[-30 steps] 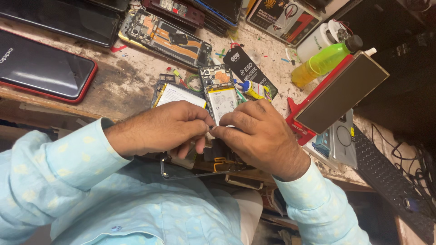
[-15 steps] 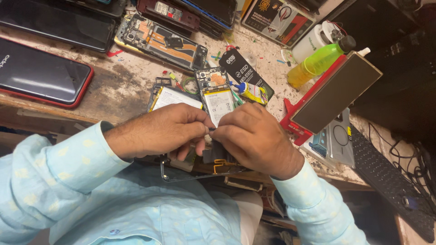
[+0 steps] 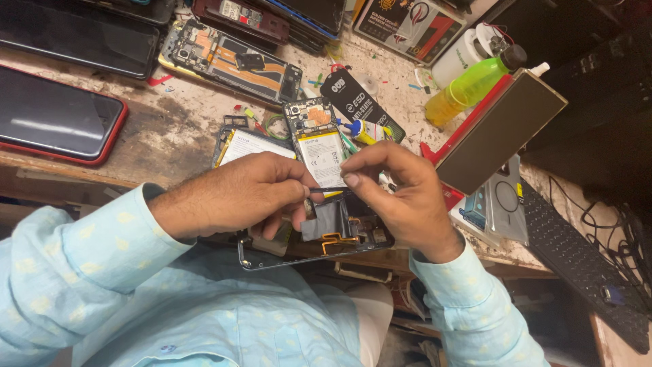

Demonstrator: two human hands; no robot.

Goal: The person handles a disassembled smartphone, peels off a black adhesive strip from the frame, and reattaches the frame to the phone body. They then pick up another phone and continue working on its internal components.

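Now my left hand [image 3: 238, 197] and right hand [image 3: 397, 197] both pinch the thin tool [image 3: 327, 189], steadying it over the opened phone [image 3: 319, 234].

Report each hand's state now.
Left hand: closed, pinching a thin dark tool.
Right hand: fingers closed on the tool's other end, above an opened phone.

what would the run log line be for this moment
left hand: pinching thin dark tool | right hand: pinching tool's other end | under hands: opened phone frame | surface: worn workbench
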